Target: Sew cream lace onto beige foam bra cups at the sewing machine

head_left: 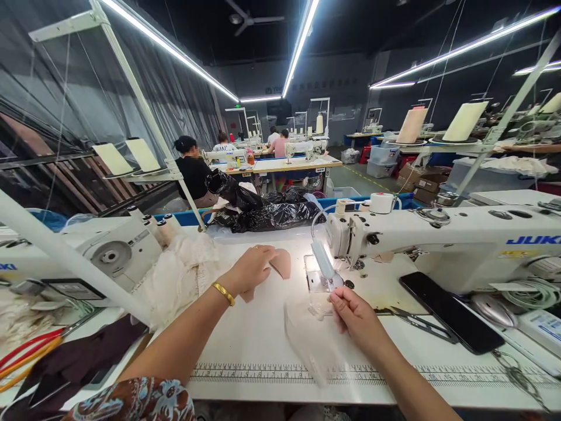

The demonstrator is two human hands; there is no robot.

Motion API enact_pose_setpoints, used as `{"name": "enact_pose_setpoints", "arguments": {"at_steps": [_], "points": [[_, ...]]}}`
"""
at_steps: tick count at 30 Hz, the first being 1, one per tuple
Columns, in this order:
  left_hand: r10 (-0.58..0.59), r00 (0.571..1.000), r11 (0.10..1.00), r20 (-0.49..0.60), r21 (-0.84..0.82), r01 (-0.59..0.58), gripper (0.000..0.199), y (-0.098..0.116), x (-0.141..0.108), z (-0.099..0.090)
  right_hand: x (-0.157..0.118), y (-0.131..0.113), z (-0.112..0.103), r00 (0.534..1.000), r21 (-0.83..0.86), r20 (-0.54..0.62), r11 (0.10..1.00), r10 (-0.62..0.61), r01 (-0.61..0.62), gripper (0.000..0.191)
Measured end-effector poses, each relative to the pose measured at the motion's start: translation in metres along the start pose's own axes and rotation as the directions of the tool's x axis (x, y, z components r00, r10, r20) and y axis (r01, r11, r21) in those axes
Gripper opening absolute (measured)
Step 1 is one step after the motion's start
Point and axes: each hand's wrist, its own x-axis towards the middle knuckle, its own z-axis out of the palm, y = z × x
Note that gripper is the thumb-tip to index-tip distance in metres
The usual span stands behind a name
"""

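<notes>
My left hand (pixel 253 269), with a gold bracelet at the wrist, is over the white table left of the needle area. Its fingers are closed on the edge of a beige fabric piece (pixel 281 264); another beige piece (pixel 248 294) shows beneath the palm. My right hand (pixel 357 316) pinches the upper right edge of a sheer off-white fabric (pixel 313 339), which lies in front of the sewing machine (pixel 390 231) and droops across the printed ruler (pixel 263 372). The machine's lamp (pixel 322 257) lights the needle plate.
Right of my right hand lie a black phone (pixel 451 310), thread snips (pixel 423 324) and a computer mouse (pixel 495 310). Lacy fabric (pixel 179 272) is heaped at left, near red-and-orange-handled scissors (pixel 30 356). Black plastic bags (pixel 276 213) sit behind the table. Co-workers sit farther back.
</notes>
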Motion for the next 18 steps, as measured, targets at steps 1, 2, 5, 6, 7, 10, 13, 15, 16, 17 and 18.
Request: {"name": "enact_pose_setpoints", "arguments": {"at_steps": [1, 2, 5, 6, 7, 10, 13, 15, 16, 17, 18], "points": [[0.01, 1.0, 1.0, 0.014, -0.004, -0.01, 0.054, 0.0, 0.001, -0.001, 0.0, -0.001, 0.0, 1.0, -0.01, 0.004, 1.0, 0.005, -0.005, 0.041], [0.017, 0.999, 1.0, 0.027, -0.009, -0.017, 0.054, -0.001, 0.002, -0.002, -0.001, -0.001, 0.0, 1.0, -0.017, 0.005, 1.0, 0.008, -0.008, 0.041], [0.007, 0.999, 1.0, 0.051, -0.026, -0.006, 0.046, -0.007, -0.004, -0.009, -0.001, 0.002, -0.002, 1.0, -0.028, 0.008, 1.0, 0.007, -0.007, 0.044], [-0.001, 0.999, 1.0, 0.054, -0.03, 0.003, 0.044, -0.009, -0.009, -0.012, 0.0, 0.004, -0.003, 1.0, -0.033, 0.017, 0.999, 0.007, -0.006, 0.045], [-0.009, 0.998, 0.999, 0.055, -0.033, 0.011, 0.044, -0.011, -0.014, -0.014, 0.0, 0.006, -0.003, 1.0, -0.041, 0.028, 0.999, 0.008, -0.007, 0.045], [-0.012, 0.999, 1.0, 0.044, -0.028, 0.013, 0.041, -0.013, -0.026, -0.017, 0.001, 0.008, -0.002, 0.998, -0.068, 0.051, 0.997, 0.022, -0.018, 0.046], [0.035, 0.999, 0.999, 0.019, -0.013, -0.035, 0.045, -0.011, -0.023, -0.007, 0.001, 0.005, 0.002, 0.999, -0.069, 0.043, 0.997, 0.023, -0.02, 0.044], [0.078, 0.997, 0.997, 0.005, -0.006, -0.078, 0.053, -0.009, -0.01, 0.004, 0.0, 0.002, 0.004, 1.0, -0.062, 0.023, 0.998, 0.012, -0.011, 0.043], [0.099, 0.995, 0.995, 0.0, -0.003, -0.099, 0.057, -0.008, -0.001, 0.01, -0.001, 0.001, 0.004, 1.0, -0.058, 0.011, 0.998, 0.008, -0.007, 0.042], [0.117, 0.993, 0.993, -0.003, 0.0, -0.117, 0.058, -0.007, 0.007, 0.016, -0.001, 0.0, 0.004, 1.0, -0.054, 0.005, 0.999, 0.006, -0.006, 0.042], [0.133, 0.991, 0.991, -0.007, 0.004, -0.133, 0.058, -0.006, 0.015, 0.02, -0.002, -0.001, 0.004, 1.0, -0.051, 0.0, 0.999, 0.007, -0.007, 0.043]]}}
